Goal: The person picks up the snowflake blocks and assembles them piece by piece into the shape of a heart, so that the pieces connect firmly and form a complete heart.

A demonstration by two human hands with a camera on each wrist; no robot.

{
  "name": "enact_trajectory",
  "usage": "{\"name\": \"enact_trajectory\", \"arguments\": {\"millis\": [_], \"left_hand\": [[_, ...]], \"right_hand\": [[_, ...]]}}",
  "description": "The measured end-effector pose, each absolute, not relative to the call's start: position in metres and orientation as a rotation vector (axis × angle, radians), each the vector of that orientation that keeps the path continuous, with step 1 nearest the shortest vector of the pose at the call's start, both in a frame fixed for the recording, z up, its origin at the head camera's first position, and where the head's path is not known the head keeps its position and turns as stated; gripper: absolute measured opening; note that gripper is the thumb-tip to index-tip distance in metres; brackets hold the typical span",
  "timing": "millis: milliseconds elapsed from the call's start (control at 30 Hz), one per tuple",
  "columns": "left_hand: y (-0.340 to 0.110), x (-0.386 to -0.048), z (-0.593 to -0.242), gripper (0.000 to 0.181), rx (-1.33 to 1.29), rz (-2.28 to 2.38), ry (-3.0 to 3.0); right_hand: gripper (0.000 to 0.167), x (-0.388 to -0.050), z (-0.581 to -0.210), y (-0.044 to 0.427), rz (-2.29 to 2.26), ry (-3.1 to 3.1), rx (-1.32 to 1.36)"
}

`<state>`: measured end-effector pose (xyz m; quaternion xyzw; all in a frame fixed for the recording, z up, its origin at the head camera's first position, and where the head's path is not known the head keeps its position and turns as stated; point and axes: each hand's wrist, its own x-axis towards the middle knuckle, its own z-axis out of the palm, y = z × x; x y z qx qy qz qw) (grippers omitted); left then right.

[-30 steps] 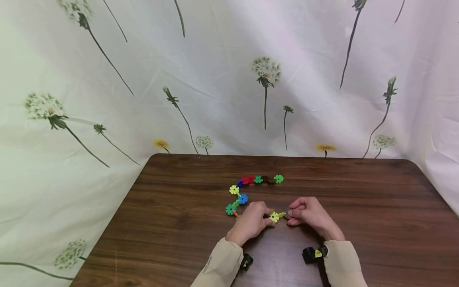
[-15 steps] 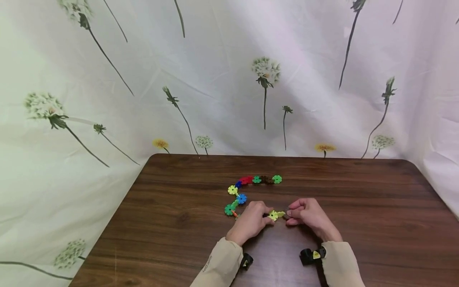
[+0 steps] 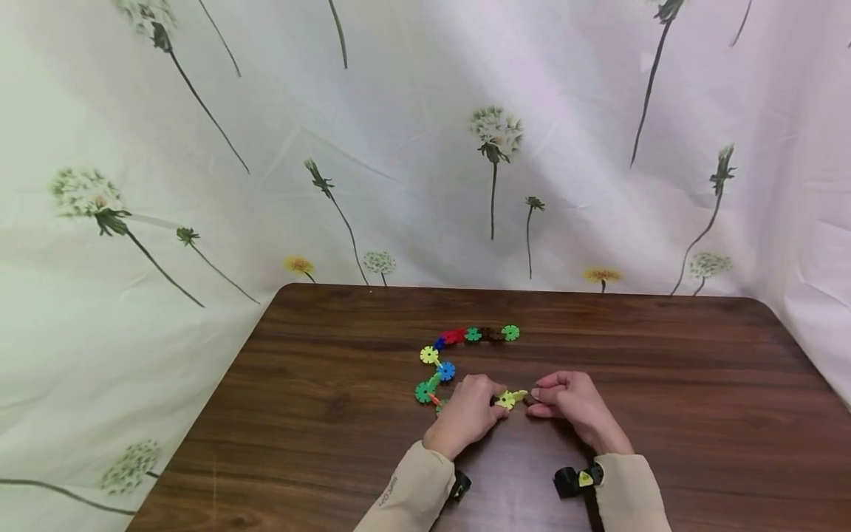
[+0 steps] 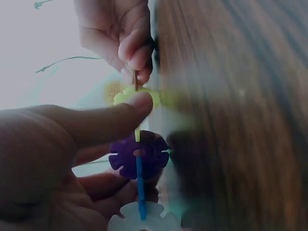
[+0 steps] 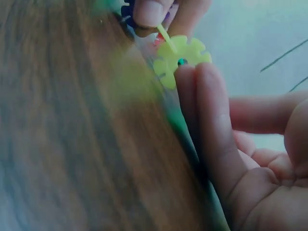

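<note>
In the head view, the left hand point(image 3: 465, 414) pinches a yellow notched disc point(image 3: 507, 400) between thumb and fingers, at the near end of a chain of interlocking plastic discs. A second yellow disc point(image 5: 185, 54) is slotted onto it. Close on the right, the right hand point(image 3: 575, 405) pinches a thin brown disc point(image 4: 136, 81), seen edge-on against the second yellow disc in the left wrist view. Whether its slot is engaged is hidden by the fingers. A purple disc point(image 4: 139, 155), a blue disc point(image 4: 140, 182) and a whitish disc point(image 4: 144, 219) run along beneath the left hand.
The chain curves away over the brown wooden table point(image 3: 319, 443), past a green disc point(image 3: 425, 392), a blue disc point(image 3: 445, 371) and a red disc point(image 3: 452, 336), ending at a light green disc point(image 3: 510, 332). A white floral cloth point(image 3: 425, 148) hangs behind the table.
The far part of the chain has slid slightly left. My right hand has shifted a little left and nearer, and less of the brown disc shows. The left hand keeps its pinch.
</note>
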<state>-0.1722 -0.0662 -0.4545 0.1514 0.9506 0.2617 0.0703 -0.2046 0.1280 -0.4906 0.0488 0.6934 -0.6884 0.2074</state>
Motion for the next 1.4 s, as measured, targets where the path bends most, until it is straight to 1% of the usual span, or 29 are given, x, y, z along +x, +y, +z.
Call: {"name": "enact_trajectory", "arguments": {"millis": [100, 300, 433, 667, 1033, 1400], "left_hand": [[-0.0648, -0.1721, -0.4543, 0.032, 0.447, 0.764, 2.879], [-0.0642, -0.1740, -0.4569, 0.013, 0.449, 0.845, 2.902], [-0.0630, -0.1748, -0.4583, 0.007, 0.461, 0.866, 2.917], [-0.0611, -0.1756, -0.4601, 0.004, 0.511, 0.925, 2.895], [-0.0609, -0.1757, -0.4621, 0.006, 0.615, 0.966, 2.862], [-0.0613, -0.1747, -0.4624, 0.006, 0.539, 1.029, 2.861]], "right_hand": [[0.030, -0.2042, -0.4912, 0.1291, -1.910, 1.913, 0.106], [0.030, -0.2038, -0.4901, 0.1278, -1.894, 1.892, 0.062], [0.029, -0.2037, -0.4909, 0.1262, -1.890, 1.877, 0.040], [0.028, -0.2039, -0.4935, 0.1244, -1.932, 1.820, 0.043], [0.025, -0.2058, -0.4877, 0.1252, -1.901, 1.850, 0.008], [0.029, -0.2044, -0.4866, 0.1217, -1.919, 1.833, 0.018]]}}
